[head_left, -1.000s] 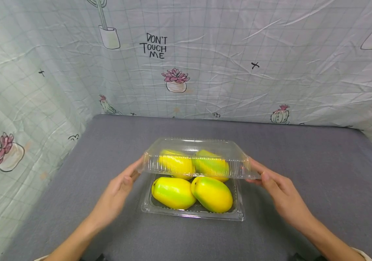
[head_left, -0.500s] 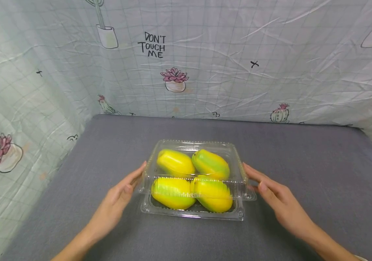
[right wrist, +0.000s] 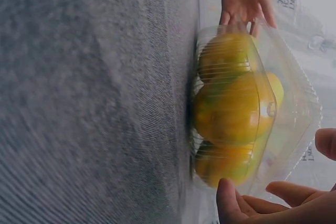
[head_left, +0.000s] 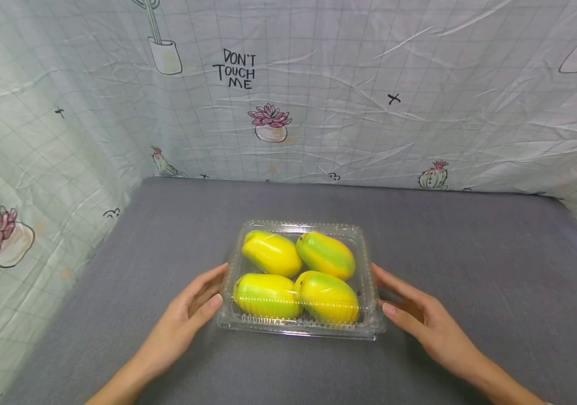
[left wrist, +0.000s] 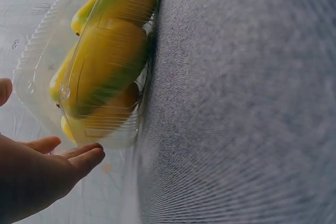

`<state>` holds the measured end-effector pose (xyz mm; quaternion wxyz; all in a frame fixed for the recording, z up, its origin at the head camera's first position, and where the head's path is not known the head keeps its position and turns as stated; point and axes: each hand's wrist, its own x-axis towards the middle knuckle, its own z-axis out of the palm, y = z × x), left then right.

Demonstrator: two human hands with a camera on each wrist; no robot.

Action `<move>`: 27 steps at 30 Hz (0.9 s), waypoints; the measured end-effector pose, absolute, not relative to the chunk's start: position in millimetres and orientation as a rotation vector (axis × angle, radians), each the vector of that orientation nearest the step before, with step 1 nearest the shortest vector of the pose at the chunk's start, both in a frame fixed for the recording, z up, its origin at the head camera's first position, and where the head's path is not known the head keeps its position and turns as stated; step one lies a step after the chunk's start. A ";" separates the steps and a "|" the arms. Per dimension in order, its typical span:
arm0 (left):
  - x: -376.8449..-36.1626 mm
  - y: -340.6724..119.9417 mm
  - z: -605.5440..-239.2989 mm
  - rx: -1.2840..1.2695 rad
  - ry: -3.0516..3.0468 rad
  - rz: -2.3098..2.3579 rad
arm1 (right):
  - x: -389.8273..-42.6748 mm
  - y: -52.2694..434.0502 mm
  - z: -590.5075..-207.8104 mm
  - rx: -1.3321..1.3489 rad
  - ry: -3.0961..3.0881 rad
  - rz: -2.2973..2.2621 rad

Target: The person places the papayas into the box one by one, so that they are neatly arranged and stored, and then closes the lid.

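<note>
Fingers of left hand and right hand, straight and relaxed, flanking the lidded box of mangoes on the table, apparently steadying its sides.

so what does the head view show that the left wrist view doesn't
Only the head view shows the patterned backdrop cloth with its "DON'T TOUCH ME" lettering, the right hand at the box's right side, all four yellow-green fruits laid out two by two, and the whole grey table.

Only the left wrist view shows the ribbed side wall of the clear box up close.

Both show the clear box with its lid down over the fruit, the left hand open beside it, and the grey surface.
</note>
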<state>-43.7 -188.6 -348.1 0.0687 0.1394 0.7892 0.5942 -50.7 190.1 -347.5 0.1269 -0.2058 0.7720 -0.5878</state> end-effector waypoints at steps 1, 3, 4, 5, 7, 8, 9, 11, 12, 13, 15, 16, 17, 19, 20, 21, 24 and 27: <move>-43.2 -188.5 -348.2 0.396 2.360 1.796 | -50.0 189.9 -348.4 -0.595 2.249 -1.710; -42.2 -188.8 -349.0 0.360 2.329 1.809 | -48.8 189.7 -351.0 -0.578 2.267 -1.693; -41.8 -189.1 -349.4 0.351 2.319 1.813 | -48.2 189.5 -352.0 -0.576 2.279 -1.687; -41.5 -189.4 -350.0 0.345 2.313 1.814 | -47.7 189.4 -353.3 -0.575 2.287 -1.684; -41.0 -190.1 -350.9 0.340 2.295 1.813 | -46.7 188.8 -354.9 -0.573 2.293 -1.679; -40.9 -190.5 -351.1 0.342 2.290 1.811 | -46.6 188.6 -355.7 -0.573 2.292 -1.675; -40.8 -191.1 -351.2 0.345 2.287 1.804 | -46.3 188.2 -356.1 -0.578 2.288 -1.678; -40.7 -192.1 -351.1 0.351 2.283 1.786 | -45.5 187.1 -356.0 -0.573 2.281 -1.670; -40.5 -192.6 -351.0 0.354 2.282 1.775 | -44.8 186.4 -355.6 -0.560 2.284 -1.662; -40.4 -193.1 -350.8 0.355 2.284 1.763 | -44.2 185.8 -355.4 -0.555 2.290 -1.655; -40.0 -193.6 -350.2 0.361 2.284 1.746 | -42.9 184.6 -354.5 -0.529 2.284 -1.637; -39.9 -193.7 -350.0 0.361 2.285 1.740 | -42.3 184.0 -354.1 -0.521 2.285 -1.627; -39.9 -193.7 -350.0 0.365 2.281 1.740 | -42.0 183.6 -353.8 -0.525 2.278 -1.626; -40.3 -193.6 -350.4 0.381 2.260 1.756 | -41.8 183.1 -353.3 -0.538 2.246 -1.632; -40.7 -193.4 -350.8 0.395 2.247 1.767 | -41.9 183.2 -352.9 -0.542 2.220 -1.639; -41.3 -193.3 -351.4 0.415 2.235 1.780 | -42.1 183.3 -352.6 -0.547 2.193 -1.649; -43.1 -193.0 -353.7 0.485 2.186 1.822 | -43.4 183.4 -351.9 -0.541 2.125 -1.667; -45.0 -192.2 -356.2 0.548 2.142 1.856 | -44.6 183.4 -351.5 -0.539 2.073 -1.682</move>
